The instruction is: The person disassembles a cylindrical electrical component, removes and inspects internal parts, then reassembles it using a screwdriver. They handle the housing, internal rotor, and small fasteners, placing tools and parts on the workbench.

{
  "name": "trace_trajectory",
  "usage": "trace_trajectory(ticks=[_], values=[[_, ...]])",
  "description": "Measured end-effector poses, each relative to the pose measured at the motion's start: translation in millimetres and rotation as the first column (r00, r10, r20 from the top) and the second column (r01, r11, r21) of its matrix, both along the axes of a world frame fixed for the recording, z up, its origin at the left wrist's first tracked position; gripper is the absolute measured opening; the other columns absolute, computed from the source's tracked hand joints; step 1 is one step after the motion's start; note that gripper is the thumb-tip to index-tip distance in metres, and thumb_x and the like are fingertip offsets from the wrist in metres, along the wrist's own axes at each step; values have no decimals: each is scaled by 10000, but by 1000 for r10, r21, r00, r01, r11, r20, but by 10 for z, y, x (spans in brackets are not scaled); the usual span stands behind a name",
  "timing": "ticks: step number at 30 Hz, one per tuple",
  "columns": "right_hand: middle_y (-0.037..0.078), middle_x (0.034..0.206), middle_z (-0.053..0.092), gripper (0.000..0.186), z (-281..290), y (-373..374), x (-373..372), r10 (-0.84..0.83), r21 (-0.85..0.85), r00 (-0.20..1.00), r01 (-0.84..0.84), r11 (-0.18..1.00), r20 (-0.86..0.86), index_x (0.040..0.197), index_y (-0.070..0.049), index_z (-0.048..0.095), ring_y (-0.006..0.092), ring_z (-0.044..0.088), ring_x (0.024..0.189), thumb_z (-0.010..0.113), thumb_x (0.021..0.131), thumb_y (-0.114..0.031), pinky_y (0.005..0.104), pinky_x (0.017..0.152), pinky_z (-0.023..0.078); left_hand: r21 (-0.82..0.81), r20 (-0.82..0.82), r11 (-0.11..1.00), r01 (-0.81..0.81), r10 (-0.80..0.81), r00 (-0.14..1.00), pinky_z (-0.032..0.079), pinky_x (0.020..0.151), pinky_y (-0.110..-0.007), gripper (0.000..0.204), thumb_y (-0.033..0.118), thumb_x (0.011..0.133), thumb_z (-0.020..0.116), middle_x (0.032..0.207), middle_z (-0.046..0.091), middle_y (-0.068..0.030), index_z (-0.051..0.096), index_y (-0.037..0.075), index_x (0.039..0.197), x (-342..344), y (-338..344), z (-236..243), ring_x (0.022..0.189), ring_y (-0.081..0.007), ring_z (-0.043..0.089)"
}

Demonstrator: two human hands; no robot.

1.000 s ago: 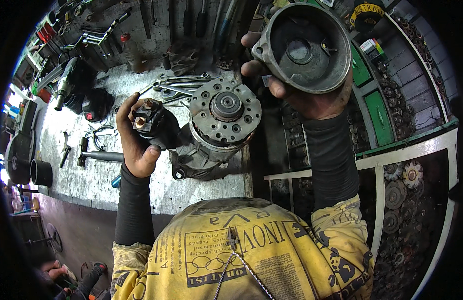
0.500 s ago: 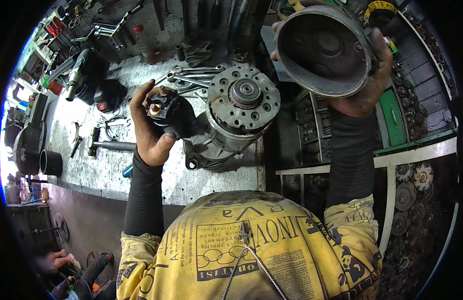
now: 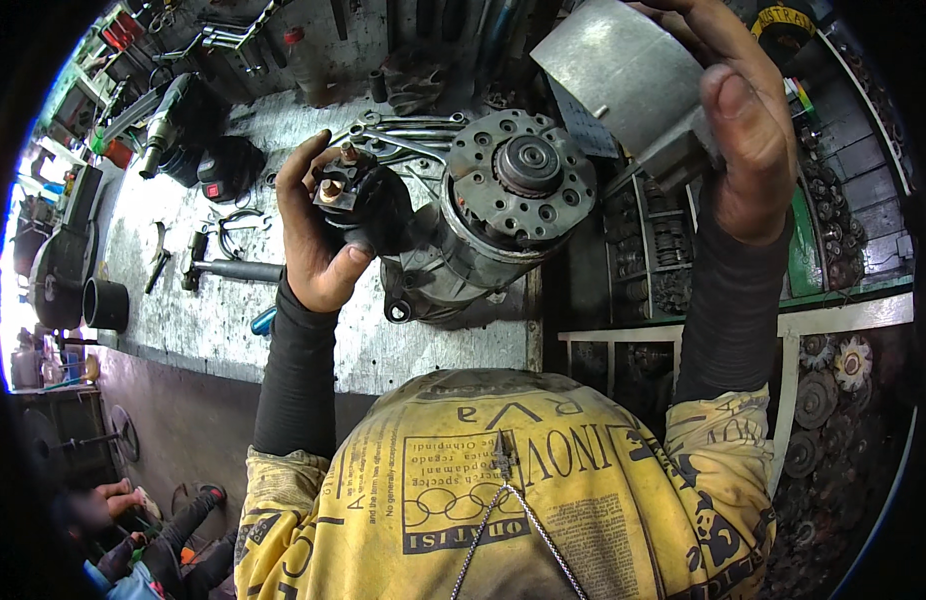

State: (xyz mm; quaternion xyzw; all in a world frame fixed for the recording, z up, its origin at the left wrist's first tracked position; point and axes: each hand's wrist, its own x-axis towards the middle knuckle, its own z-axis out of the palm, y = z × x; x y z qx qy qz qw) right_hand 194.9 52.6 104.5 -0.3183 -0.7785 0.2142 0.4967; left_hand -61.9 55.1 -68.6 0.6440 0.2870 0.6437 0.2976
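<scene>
A starter motor point(image 3: 448, 272) stands upright on the workbench point(image 3: 373, 355), with a grey drilled metal disc point(image 3: 473, 175) and a round hub on its upper end. On its left side is a black solenoid point(image 3: 381, 207) with copper-coloured terminal bolts. My left hand point(image 3: 318, 262) is wrapped round this solenoid, thumb in front and fingers behind. Up at the right, my right hand point(image 3: 751, 160) grips a grey metal end cover point(image 3: 623, 75), held tilted in the air apart from the motor. Its outer wall shows, while the hollow inside is turned from view.
Several wrenches point(image 3: 408, 130) lie behind the motor. A hammer point(image 3: 233, 268), pliers point(image 3: 241, 225) and a cordless impact wrench point(image 3: 168, 130) are on the bench's left. Shelves of metal parts point(image 3: 668, 245) stand at the right. People point(image 3: 158, 545) sit at lower left.
The end cover has been turned over in my right hand, from its hollow side showing to its outer wall showing. My left hand keeps its hold on the solenoid.
</scene>
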Motion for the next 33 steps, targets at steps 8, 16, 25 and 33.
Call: trace_trajectory(ticks=[8, 16, 25, 33], values=[[155, 1043, 637, 657, 96, -54, -76, -78, 267, 806, -102, 958, 587, 1199, -9, 596, 265, 658, 905, 705, 751, -477, 358, 805, 538, 0, 19, 1000, 11, -11, 1000, 402, 1018, -387, 1060, 567, 743, 748, 1280, 469, -201, 231, -20, 1459, 6, -5, 10, 1166, -260, 512], [162, 1048, 622, 730, -141, -201, -246, -253, 387, 705, -34, 922, 663, 1186, -34, 628, 323, 659, 870, 814, 632, -473, 386, 738, 538, 9, 19, 999, 40, -40, 999, 424, 1004, -382, 1041, 555, 756, 738, 1264, 471, -200, 227, -22, 1456, 3, -4, -2, 1158, -263, 521], [182, 1155, 572, 853, -181, -105, -156, -135, 357, 732, -157, 921, 668, 1254, -29, 593, 326, 644, 968, 819, 622, -555, 385, 809, 534, 54, -41, 996, 77, -75, 996, 429, 996, -386, 987, 498, 775, 724, 1254, 498, -204, 229, -23, 1451, -51, 32, -9, 1145, -276, 539], [194, 1214, 529, 790, -236, -97, -104, -127, 345, 720, -164, 924, 682, 1292, -32, 572, 335, 613, 1051, 746, 689, -512, 383, 876, 525, 58, -50, 996, 61, -59, 997, 436, 988, -393, 993, 523, 773, 717, 1253, 496, -210, 232, -16, 1451, -46, 45, -23, 1138, -287, 545]])
